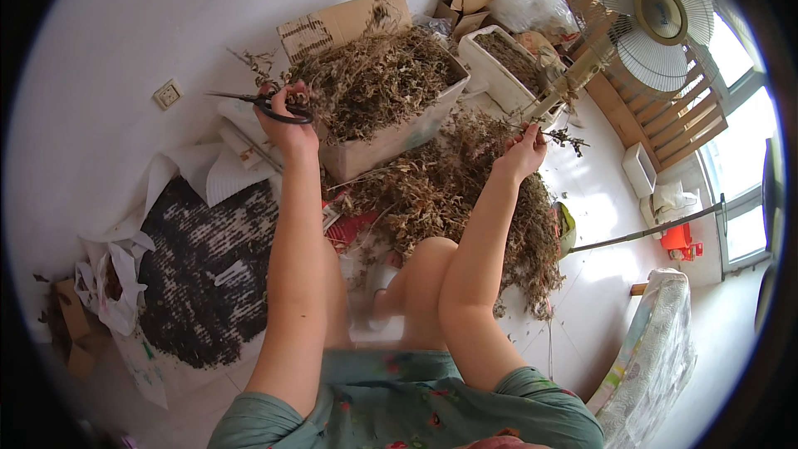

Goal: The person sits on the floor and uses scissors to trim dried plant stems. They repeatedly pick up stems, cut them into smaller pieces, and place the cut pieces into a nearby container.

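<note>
Black scissors (264,106) are gripped by the left hand (287,120) at upper centre, fingers through the handles. A dried herb sprig (559,138) is pinched in the right hand (522,152). Trimming seems underway; blades and sprig would need bringing together.

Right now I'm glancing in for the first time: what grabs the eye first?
The heap of dried plants sprawling across the floor's middle, and more of it filling the box behind. The left hand holds scissors up by the box; the right hand pinches a sprig. A fan stands top right.
</note>
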### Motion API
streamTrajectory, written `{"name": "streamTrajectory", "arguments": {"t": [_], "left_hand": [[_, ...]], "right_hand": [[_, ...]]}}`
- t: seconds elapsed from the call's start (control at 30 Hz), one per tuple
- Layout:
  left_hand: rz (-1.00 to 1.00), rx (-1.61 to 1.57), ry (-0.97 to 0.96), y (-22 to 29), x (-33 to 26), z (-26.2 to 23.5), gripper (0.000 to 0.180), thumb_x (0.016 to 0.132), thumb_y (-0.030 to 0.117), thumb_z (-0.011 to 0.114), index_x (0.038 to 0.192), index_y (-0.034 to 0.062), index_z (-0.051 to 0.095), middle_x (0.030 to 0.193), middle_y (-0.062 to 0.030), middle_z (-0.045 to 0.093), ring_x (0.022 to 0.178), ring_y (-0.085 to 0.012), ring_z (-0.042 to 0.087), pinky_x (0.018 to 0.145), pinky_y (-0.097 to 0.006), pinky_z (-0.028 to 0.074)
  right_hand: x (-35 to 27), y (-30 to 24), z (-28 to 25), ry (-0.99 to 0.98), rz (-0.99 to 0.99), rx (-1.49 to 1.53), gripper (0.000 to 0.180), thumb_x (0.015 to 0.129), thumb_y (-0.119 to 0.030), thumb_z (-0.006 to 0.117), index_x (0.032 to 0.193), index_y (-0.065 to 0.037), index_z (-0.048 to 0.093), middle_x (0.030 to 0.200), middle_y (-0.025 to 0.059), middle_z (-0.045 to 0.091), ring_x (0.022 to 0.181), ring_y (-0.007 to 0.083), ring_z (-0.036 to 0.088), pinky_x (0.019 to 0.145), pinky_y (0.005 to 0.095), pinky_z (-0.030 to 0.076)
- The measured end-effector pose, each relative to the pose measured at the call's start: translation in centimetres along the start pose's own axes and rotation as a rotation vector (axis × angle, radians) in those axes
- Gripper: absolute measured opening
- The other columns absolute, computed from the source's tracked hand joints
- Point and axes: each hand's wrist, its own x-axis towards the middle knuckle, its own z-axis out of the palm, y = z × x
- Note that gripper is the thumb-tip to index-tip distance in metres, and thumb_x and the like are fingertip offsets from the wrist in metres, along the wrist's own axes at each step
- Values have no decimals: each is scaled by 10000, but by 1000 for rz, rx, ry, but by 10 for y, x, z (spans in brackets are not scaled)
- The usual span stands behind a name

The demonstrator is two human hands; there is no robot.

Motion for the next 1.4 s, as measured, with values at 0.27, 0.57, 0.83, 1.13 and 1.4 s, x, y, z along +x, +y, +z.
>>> {"name": "streamTrajectory", "arguments": {"t": [0.27, 0.57, 0.83, 1.13, 1.4], "left_hand": [[-34, 1032, -480, -6, -33, 23, 359, 865, 237, 701, 1126, 24, 579, 684, 7, 563, 567, -95, 505, 525, -272, 367], [-546, 868, -589, -41, -59, 38, 386, 827, 246, 749, 1097, 30, 576, 782, -37, 682, 504, -64, 445, 468, -230, 337], [-485, 944, -494, -49, -61, 34, 450, 803, 194, 779, 1144, 9, 551, 836, -71, 627, 693, -149, 574, 619, -338, 433], [-274, 1041, -591, -44, -45, 25, 470, 837, 190, 749, 1199, 1, 516, 853, -77, 627, 733, -166, 587, 649, -348, 441], [-229, 1042, -592, -45, -43, 21, 427, 837, 162, 743, 1162, -10, 527, 831, -74, 631, 711, -148, 576, 644, -318, 439]], "right_hand": [[-16, -5, 18, -299, -290, -300, 244, 895, -228, 691, 913, 7, 627, 801, 39, 652, 715, 109, 558, 656, 265, 439], [-67, 2, 54, -712, 164, -270, 237, 895, -248, 694, 838, -49, 579, 666, 0, 565, 505, 60, 430, 467, 235, 336], [-63, 21, 68, -761, 257, -155, 242, 899, -243, 686, 901, -36, 561, 699, 10, 560, 524, 70, 436, 492, 234, 347], [-39, 15, 70, -569, 339, -120, 368, 895, -349, 677, 1066, -37, 582, 844, 1, 590, 656, 52, 433, 543, 229, 379], [-36, 28, 69, -578, 386, -30, 304, 882, -281, 702, 1046, -46, 600, 876, 13, 623, 839, 111, 602, 676, 258, 485]]}}
